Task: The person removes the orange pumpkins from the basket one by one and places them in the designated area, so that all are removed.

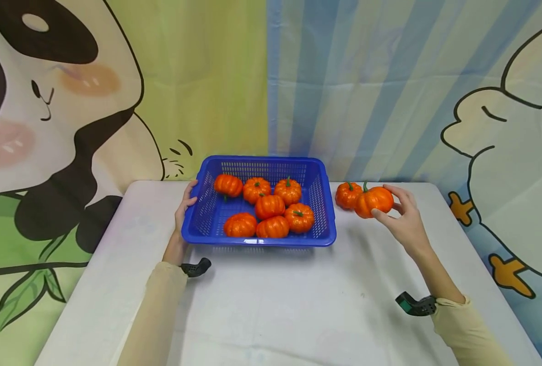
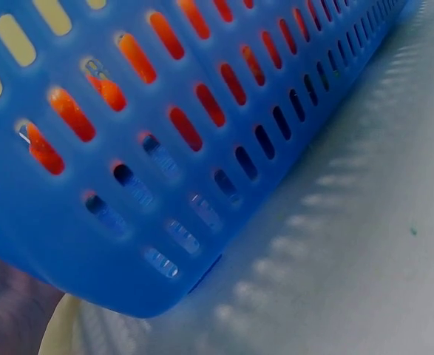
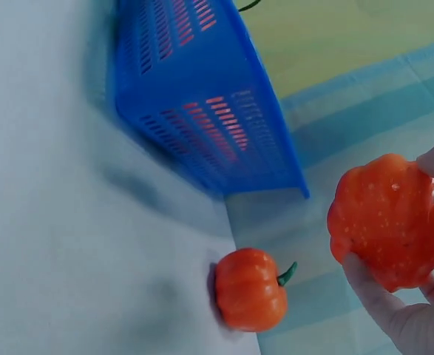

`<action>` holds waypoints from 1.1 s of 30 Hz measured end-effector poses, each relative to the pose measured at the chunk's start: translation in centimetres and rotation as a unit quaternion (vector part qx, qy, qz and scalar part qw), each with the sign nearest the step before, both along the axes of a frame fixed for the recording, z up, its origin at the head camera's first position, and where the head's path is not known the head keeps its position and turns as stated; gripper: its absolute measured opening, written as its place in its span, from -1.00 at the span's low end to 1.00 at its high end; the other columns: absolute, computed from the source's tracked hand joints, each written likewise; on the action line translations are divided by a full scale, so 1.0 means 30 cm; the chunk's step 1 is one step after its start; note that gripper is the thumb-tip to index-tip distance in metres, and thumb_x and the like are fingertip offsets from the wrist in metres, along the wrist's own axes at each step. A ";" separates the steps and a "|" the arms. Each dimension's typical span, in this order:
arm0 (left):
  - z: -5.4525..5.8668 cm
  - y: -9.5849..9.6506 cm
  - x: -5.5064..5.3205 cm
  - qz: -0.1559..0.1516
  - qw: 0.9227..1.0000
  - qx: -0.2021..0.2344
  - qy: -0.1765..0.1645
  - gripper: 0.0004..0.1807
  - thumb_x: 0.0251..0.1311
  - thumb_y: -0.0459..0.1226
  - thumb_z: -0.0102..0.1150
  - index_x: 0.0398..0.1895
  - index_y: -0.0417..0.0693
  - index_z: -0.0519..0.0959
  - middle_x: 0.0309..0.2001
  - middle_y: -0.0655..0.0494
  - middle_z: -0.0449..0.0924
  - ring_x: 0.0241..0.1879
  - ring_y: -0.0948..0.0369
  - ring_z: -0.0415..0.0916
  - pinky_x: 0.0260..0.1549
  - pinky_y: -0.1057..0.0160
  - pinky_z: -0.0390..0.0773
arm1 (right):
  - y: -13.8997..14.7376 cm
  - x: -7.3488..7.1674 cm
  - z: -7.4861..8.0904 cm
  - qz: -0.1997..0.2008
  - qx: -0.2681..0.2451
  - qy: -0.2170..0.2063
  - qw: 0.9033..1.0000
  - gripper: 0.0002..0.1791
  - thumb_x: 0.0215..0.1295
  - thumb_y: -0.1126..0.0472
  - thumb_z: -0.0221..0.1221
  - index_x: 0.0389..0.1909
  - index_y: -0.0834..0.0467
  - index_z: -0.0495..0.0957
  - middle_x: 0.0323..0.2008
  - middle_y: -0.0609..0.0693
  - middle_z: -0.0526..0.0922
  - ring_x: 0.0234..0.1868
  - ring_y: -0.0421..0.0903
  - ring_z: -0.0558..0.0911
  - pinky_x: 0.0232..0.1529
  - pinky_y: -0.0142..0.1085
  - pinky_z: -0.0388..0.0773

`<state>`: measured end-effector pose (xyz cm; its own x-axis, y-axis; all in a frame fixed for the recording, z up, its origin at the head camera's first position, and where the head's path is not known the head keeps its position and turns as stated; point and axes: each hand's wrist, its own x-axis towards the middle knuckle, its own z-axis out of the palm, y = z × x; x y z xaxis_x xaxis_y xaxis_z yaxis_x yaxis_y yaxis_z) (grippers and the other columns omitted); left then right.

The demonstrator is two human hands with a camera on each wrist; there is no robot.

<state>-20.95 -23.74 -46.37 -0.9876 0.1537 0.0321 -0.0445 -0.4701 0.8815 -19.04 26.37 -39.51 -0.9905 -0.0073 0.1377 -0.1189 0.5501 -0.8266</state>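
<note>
My right hand (image 1: 405, 218) pinches a small orange pumpkin (image 1: 374, 202) between thumb and fingers, above the table to the right of the basket. In the right wrist view this pumpkin (image 3: 390, 222) hangs clear of the tabletop. Another pumpkin (image 1: 348, 195) with a green stem sits on the table just beside it, partly hidden by the held one in the head view. A blue plastic basket (image 1: 259, 241) holds several more pumpkins (image 1: 269, 207). At the basket's left side, my left hand (image 1: 182, 213) grips the rim; the left wrist view mostly shows the slotted basket wall (image 2: 165, 185).
A white-covered table (image 1: 271, 305) lies under everything. Behind it hangs a printed curtain (image 1: 225, 76) with a panda and a white bird, close to the table's back edge. Each wrist wears a black camera strap.
</note>
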 end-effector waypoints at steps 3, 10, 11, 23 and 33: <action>0.002 -0.001 0.004 0.002 1.000 -0.005 -0.002 -0.38 0.39 -0.31 -0.72 0.51 0.28 -0.19 0.57 0.05 -0.37 0.41 -0.12 -0.10 0.02 0.30 0.52 | 0.008 -0.005 -0.009 -0.001 -0.009 0.003 1.000 -0.23 0.26 0.11 0.24 0.42 0.14 0.12 0.38 0.19 0.11 0.24 0.23 0.30 -0.21 -0.71 0.40; -0.001 0.000 0.007 0.006 1.000 -0.019 0.000 -0.37 0.38 -0.30 -0.70 0.51 0.30 -0.16 0.57 0.07 -0.35 0.43 -0.13 -0.13 0.15 0.23 0.46 | 0.032 -0.026 -0.020 -0.015 0.004 -0.012 1.000 -0.15 0.27 0.04 0.23 0.43 0.18 -0.02 0.37 0.20 0.14 0.24 0.26 0.28 -0.16 -0.62 0.37; -0.002 0.000 0.007 0.006 1.000 -0.020 -0.001 -0.37 0.38 -0.30 -0.70 0.51 0.31 -0.15 0.57 0.07 -0.35 0.43 -0.13 -0.13 0.17 0.21 0.45 | 0.037 -0.030 -0.023 -0.017 0.012 -0.014 1.000 -0.15 0.27 0.03 0.22 0.44 0.16 -0.01 0.37 0.23 0.13 0.23 0.27 0.28 -0.17 -0.59 0.38; 0.004 0.001 0.004 0.003 1.000 -0.001 0.000 -0.39 0.39 -0.32 -0.72 0.49 0.27 -0.14 0.57 0.05 -0.37 0.40 -0.10 -0.08 0.05 0.29 0.49 | 0.087 -0.094 -0.084 -0.049 0.045 -0.020 0.998 -0.16 0.22 0.02 0.25 0.34 0.29 0.03 0.30 0.35 0.03 0.21 0.30 0.25 0.10 0.16 0.45; -0.001 0.003 0.000 0.010 0.999 -0.033 -0.002 -0.36 0.37 -0.29 -0.67 0.52 0.30 -0.18 0.57 0.09 -0.34 0.44 -0.15 -0.14 0.24 0.14 0.37 | 0.152 -0.194 -0.180 -0.079 0.045 -0.043 0.995 -0.06 0.13 -0.05 0.34 0.23 0.28 -0.08 0.23 0.42 0.15 0.22 0.33 0.28 0.22 0.21 0.34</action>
